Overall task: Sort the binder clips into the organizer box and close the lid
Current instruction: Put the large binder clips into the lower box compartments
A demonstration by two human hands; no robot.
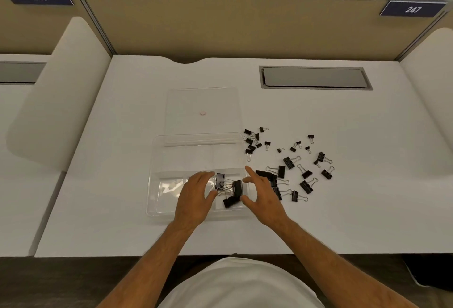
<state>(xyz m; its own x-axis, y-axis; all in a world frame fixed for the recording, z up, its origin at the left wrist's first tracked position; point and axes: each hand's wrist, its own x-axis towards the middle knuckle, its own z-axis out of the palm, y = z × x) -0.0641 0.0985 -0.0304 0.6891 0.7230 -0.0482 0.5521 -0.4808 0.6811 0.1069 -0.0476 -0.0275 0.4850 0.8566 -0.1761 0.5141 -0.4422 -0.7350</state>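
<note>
A clear plastic organizer box lies on the white desk, its lid folded back flat behind it. Three large black binder clips sit in the near right compartment. My left hand hovers over the box just left of them, fingers relaxed and spread. My right hand is at the box's right edge, fingers open and holding nothing. Several loose black binder clips, large and small, are scattered on the desk to the right of the box.
A cluster of small clips lies beside the box's far right corner. A grey cable hatch is set into the desk at the back right. Curved white dividers stand at both sides.
</note>
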